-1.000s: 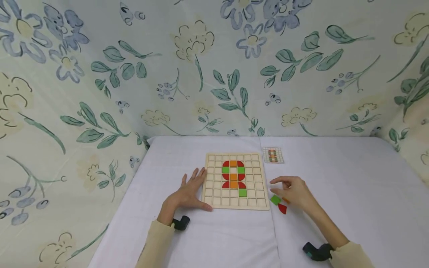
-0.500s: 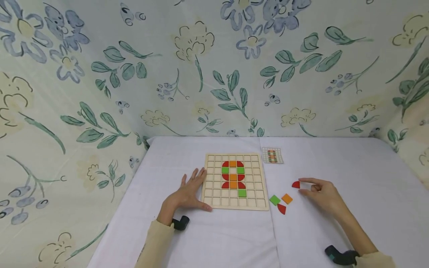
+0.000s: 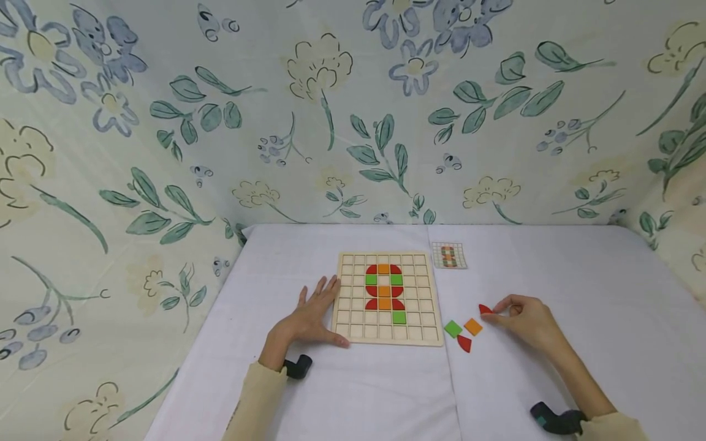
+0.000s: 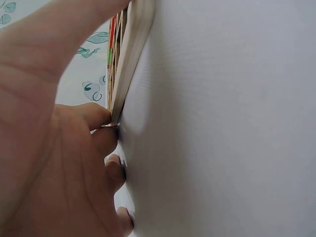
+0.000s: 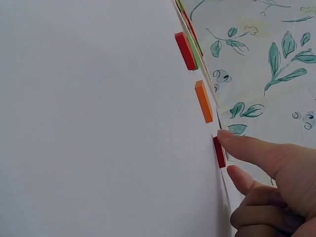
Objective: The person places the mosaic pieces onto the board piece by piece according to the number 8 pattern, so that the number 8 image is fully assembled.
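A wooden grid board (image 3: pixel 344 334) lies on the white cloth, with red, orange and green pieces set in its cells. My left hand (image 3: pixel 309 318) rests spread at the board's left side, its thumb at the front edge. In the left wrist view, the fingers of my left hand (image 4: pixel 59 163) touch the board edge (image 4: pixel 131 59). Right of the board, my right hand (image 3: pixel 526 321) pinches a red quarter-circle tile (image 3: pixel 485 309) at the tips of thumb and index finger. The right wrist view shows this red tile (image 5: pixel 219 152) low at the cloth, by the fingertips.
Between board and right hand lie a green square tile (image 3: pixel 453 329), an orange square tile (image 3: pixel 473 327) and another red quarter-circle tile (image 3: pixel 464 343). A small pattern card (image 3: pixel 449 255) sits beyond the board's right corner. Floral fabric (image 3: pixel 353 122) hangs behind the table.
My right hand has moved right, away from beside the board, to the red quarter-circle tile. That tile has turned in the fingertips over the last half second. My left hand has stayed still.
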`<state>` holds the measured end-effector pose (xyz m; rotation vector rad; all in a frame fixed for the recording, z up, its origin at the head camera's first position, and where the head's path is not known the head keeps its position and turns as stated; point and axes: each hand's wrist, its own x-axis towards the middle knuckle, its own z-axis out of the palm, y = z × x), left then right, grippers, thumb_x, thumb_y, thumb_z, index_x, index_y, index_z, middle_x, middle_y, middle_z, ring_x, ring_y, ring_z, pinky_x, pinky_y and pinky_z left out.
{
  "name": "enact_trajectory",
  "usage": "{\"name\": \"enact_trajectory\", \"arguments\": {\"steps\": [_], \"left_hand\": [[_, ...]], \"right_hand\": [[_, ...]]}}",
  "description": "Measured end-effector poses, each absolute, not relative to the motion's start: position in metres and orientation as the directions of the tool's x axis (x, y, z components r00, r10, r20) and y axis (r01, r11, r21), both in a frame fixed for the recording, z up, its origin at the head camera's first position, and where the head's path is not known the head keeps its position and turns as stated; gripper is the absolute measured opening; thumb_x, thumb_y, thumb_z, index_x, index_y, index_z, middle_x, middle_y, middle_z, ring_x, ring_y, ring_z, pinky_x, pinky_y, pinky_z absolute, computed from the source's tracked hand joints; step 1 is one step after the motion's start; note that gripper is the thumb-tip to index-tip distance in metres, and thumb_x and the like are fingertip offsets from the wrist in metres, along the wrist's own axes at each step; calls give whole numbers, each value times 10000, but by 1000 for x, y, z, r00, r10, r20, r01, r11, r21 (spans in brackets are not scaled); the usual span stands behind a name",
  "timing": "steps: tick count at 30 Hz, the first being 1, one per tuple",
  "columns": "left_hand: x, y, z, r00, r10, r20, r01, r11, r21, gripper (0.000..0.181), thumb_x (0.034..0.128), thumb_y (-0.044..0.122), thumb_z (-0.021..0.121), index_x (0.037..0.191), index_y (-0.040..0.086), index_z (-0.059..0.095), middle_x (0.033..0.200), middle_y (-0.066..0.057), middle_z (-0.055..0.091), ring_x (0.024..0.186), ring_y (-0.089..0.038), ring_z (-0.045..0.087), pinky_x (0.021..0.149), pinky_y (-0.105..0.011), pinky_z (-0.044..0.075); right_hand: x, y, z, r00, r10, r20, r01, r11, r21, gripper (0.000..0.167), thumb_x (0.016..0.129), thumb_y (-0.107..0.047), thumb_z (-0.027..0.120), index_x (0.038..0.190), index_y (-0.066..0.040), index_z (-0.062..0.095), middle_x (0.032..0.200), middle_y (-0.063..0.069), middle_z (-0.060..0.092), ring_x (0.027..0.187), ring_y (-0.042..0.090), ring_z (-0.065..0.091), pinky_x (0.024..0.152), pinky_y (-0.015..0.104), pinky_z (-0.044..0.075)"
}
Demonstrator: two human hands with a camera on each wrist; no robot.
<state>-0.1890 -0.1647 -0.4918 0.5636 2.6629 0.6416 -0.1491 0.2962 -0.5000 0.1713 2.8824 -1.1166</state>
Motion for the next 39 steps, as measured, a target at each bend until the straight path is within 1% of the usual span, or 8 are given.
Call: {"name": "enact_trajectory", "arguments": {"steps": [7, 13, 20, 24, 29, 32, 35, 39], "left_hand": [[-189, -166, -495, -862, 455, -223, 302, 815, 494, 1380, 690, 586, 914, 1680, 144, 59, 1769, -29, 7, 1641, -289, -76, 1283, -653, -82], [-188, -167, -495, -860, 457, -225, 300, 812, 500, 1375, 695, 585, 911, 1680, 143, 59, 1768, -33, 5, 1640, -291, -81, 1282, -653, -85], [-188, -167, -494, -861, 456, -225, 301, 814, 496, 1376, 695, 580, 913, 1679, 139, 59, 1768, -33, 6, 1641, -290, -79, 1284, -650, -84], [-188, -167, -494, -862, 452, -228, 297, 817, 495, 1376, 695, 581, 913, 1680, 141, 58, 1768, -30, 6, 1641, -288, -77, 1286, -646, -82], [-187, -167, -493, -861, 451, -235, 291, 816, 499, 1373, 698, 580, 911, 1679, 140, 58, 1769, -29, 3, 1641, -286, -82, 1287, -642, -86], [-188, -166, -493, -859, 455, -234, 294, 814, 502, 1372, 699, 583, 909, 1679, 137, 59, 1769, -32, 4, 1640, -289, -81, 1286, -645, -85], [-188, -166, -492, -858, 458, -233, 297, 812, 502, 1371, 702, 587, 907, 1680, 142, 55, 1769, -29, 1, 1640, -285, -84, 1286, -643, -87], [-188, -167, -492, -857, 459, -235, 299, 813, 500, 1368, 705, 589, 904, 1680, 149, 51, 1768, -22, -8, 1640, -279, -89, 1286, -639, -92]], "right_hand": [[-151, 298, -503, -995, 2, -96, 69, 710, -701, 448, 896, -234, 810, 1269, -17, 688, 615, -19, 390, 543, 101, 341, 470, 261, 283], [-150, 292, -504, -998, 18, -52, 49, 734, -677, 364, 863, -261, 846, 1096, -3, 737, 621, -23, 390, 558, 104, 356, 473, 248, 275], [-153, 285, -505, -998, 16, -61, 54, 735, -676, 464, 848, -332, 859, 1138, -5, 702, 606, -35, 381, 531, 92, 335, 462, 232, 270], [-154, 283, -505, -998, 23, -50, 51, 748, -662, 353, 857, -306, 852, 1012, -13, 730, 608, -30, 395, 553, 102, 368, 475, 232, 277], [-155, 279, -504, -997, 0, -72, 48, 747, -664, 359, 857, -370, 846, 939, -32, 754, 607, -27, 426, 584, 121, 410, 494, 241, 290], [-157, 281, -504, -997, -10, -76, 44, 738, -674, 367, 864, -352, 843, 1024, -37, 741, 613, -23, 419, 573, 116, 398, 488, 242, 296], [-162, 284, -503, -995, -43, -90, 33, 712, -702, 423, 873, -300, 838, 1201, -69, 706, 629, -16, 409, 556, 105, 386, 478, 237, 308], [-167, 290, -501, -977, -172, -128, -17, 655, -755, 509, 897, -197, 802, 1373, -108, 644, 650, -16, 395, 544, 90, 375, 478, 235, 311]]}}
